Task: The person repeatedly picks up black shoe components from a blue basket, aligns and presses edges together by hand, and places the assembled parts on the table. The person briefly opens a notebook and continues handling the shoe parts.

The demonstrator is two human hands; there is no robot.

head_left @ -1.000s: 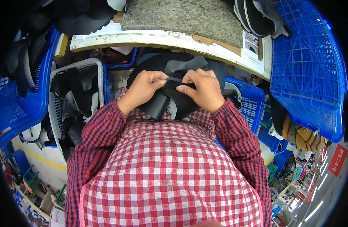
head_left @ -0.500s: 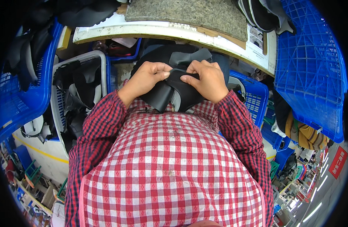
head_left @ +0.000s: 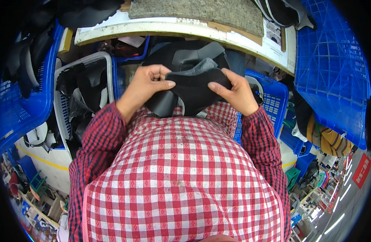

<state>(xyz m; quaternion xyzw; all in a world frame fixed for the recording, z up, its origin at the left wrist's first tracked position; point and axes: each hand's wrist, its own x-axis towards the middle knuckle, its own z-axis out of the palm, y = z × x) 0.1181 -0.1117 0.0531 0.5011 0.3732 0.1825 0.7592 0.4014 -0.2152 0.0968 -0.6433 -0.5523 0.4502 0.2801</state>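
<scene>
A black shoe upper [head_left: 196,89] with a grey lining along its curved top edge is stretched between my hands above my lap. My left hand [head_left: 146,84] pinches its left end, thumb on the near face and fingers behind. At the other end my right hand [head_left: 238,92] grips it the same way, thumb pressed on the black face. A smooth black flap [head_left: 163,104] hangs below on the left, beside a pale strip of lining. Behind it, more black pieces with a shiny grey-black band [head_left: 209,52] lie across my knees.
Ahead is a white-edged worktable [head_left: 153,29] bearing a rough grey board [head_left: 197,15]. A grey basket [head_left: 109,60] of dark pieces stands to my left, beside a blue crate [head_left: 48,101]. Blue crates [head_left: 330,76] rise at the right; a lower blue basket [head_left: 274,103] sits near my right arm.
My hands have moved apart, the right one going farther right. The shoe upper, bunched between my fingertips before, is now spread wide with its grey lining edge showing.
</scene>
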